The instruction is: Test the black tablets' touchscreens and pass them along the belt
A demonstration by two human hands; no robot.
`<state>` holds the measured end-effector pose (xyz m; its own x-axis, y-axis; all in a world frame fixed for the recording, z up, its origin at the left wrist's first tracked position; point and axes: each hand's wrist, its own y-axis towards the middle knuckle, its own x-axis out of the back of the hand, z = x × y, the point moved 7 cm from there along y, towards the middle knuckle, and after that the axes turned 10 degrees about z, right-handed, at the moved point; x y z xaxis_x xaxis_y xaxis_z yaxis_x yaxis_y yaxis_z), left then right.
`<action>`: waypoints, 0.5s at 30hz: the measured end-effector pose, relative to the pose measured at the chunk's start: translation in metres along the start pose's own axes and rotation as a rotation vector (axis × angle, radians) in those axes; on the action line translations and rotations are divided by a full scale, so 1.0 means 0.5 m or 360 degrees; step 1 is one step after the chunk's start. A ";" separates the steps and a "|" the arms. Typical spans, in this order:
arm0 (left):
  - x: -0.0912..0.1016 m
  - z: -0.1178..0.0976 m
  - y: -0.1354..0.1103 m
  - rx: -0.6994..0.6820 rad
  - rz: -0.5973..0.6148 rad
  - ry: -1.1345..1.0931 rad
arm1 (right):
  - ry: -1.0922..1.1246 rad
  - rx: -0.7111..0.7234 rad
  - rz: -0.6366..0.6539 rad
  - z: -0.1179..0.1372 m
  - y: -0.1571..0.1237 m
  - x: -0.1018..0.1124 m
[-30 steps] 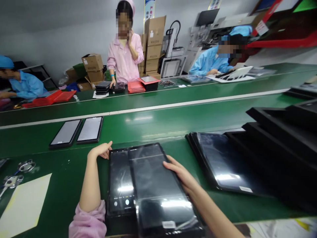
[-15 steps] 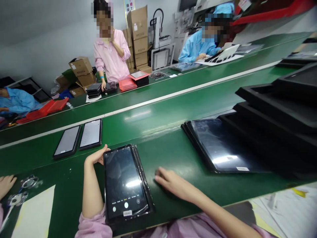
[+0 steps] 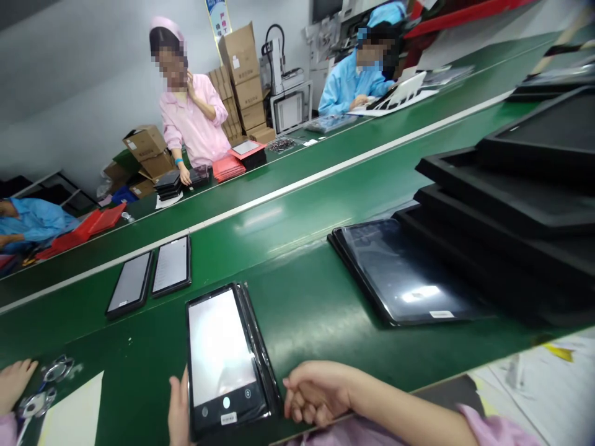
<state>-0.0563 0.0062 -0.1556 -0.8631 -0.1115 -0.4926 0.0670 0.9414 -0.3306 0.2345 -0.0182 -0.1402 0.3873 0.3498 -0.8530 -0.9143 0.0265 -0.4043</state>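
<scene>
A black tablet point(image 3: 223, 359) lies on the green table point(image 3: 307, 291) in front of me, its screen lit pale grey with camera buttons along the near edge. It rests on another dark tablet whose edge shows on the right. My left hand point(image 3: 179, 412) lies along the tablet's lower left edge, only partly in view, fingers touching the frame. My right hand point(image 3: 313, 391) rests on the table just right of the tablet, fingers curled in, holding nothing I can see.
Two tablets point(image 3: 151, 275) lie on the belt beyond. A stack of dark tablets point(image 3: 400, 272) and black trays point(image 3: 520, 192) fill the right. Metal parts point(image 3: 46, 384) and another person's hand point(image 3: 13, 381) sit at the left. Three people work across the line.
The tablet's screen has gone from dark to bright. My left hand slid from the tablet's far corner to its near edge. My right hand drew back and curled.
</scene>
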 end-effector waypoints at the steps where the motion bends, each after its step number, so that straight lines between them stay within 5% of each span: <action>1: -0.006 0.012 -0.008 -0.0030 0.0001 -0.0020 | 0.0054 -0.0018 0.0025 0.006 -0.005 -0.004; 5: -0.061 0.006 0.038 -0.0073 0.0026 -0.0082 | 0.0369 0.0120 0.0094 0.040 -0.025 -0.025; 9: -0.155 -0.030 0.162 0.0001 0.0068 -0.0124 | 0.0735 0.0511 -0.0066 0.114 -0.066 -0.014; 13: -0.257 -0.115 0.318 -0.0186 -0.0007 0.0081 | 0.0850 0.0964 -0.0254 0.252 -0.099 0.030; 15: -0.278 -0.174 0.379 -0.0453 -0.0295 0.0365 | 0.0782 0.1097 -0.0315 0.324 -0.098 0.055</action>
<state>0.0326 0.2279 -0.0796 -0.9390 -0.2440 -0.2424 -0.2136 0.9661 -0.1450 0.2706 0.1419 -0.0905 0.4089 -0.1610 -0.8983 -0.6312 0.6610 -0.4058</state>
